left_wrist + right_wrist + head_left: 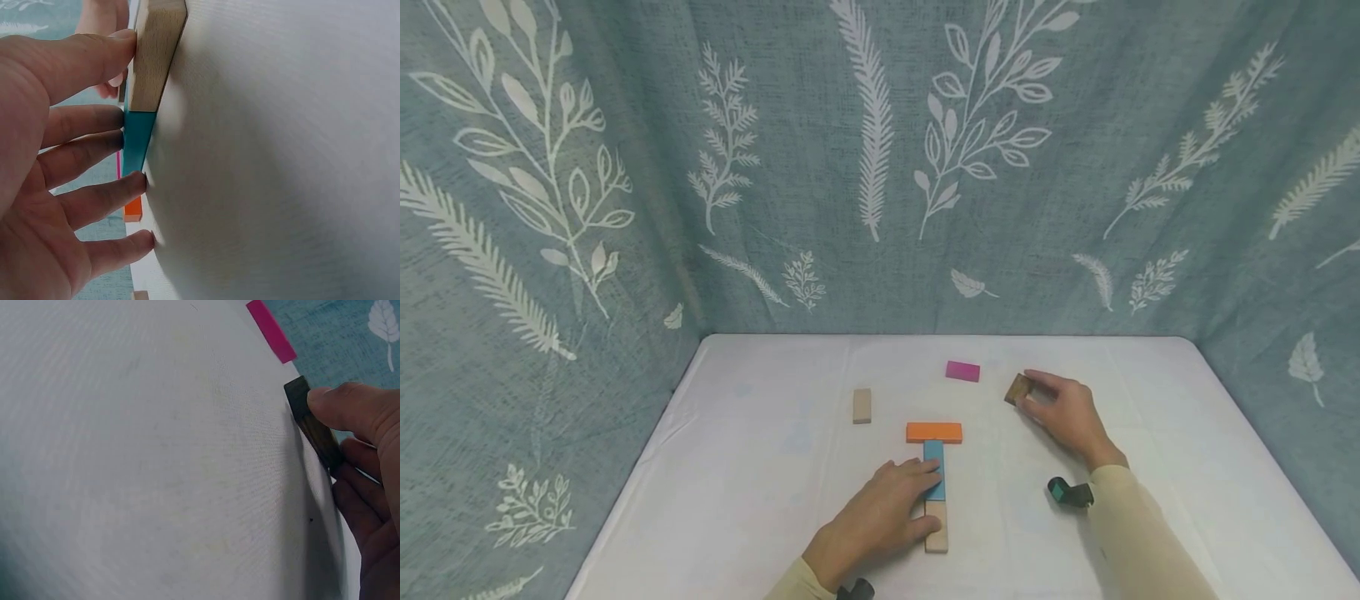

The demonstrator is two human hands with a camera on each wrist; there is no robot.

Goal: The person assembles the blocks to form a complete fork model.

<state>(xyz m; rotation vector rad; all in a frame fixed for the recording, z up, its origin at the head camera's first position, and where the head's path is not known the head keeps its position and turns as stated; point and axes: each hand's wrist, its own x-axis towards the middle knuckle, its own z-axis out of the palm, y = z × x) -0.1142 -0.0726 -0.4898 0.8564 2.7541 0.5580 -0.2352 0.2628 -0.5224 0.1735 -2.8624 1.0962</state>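
My left hand lies with extended fingers on a blue block and, by the thumb, on a pale wooden block. Those two blocks join end to end, and an orange block lies crosswise at the blue one's far end. In the left wrist view the fingers are spread along the row's side. Farther right, my right hand pinches a dark brown wooden block between thumb and fingers. The right wrist view shows that brown block low over or on the white tabletop; which, I cannot tell.
A magenta block lies toward the back of the white table. Left of it is another pale wooden block. A blue-grey curtain with white leaf prints hangs behind and beside the table.
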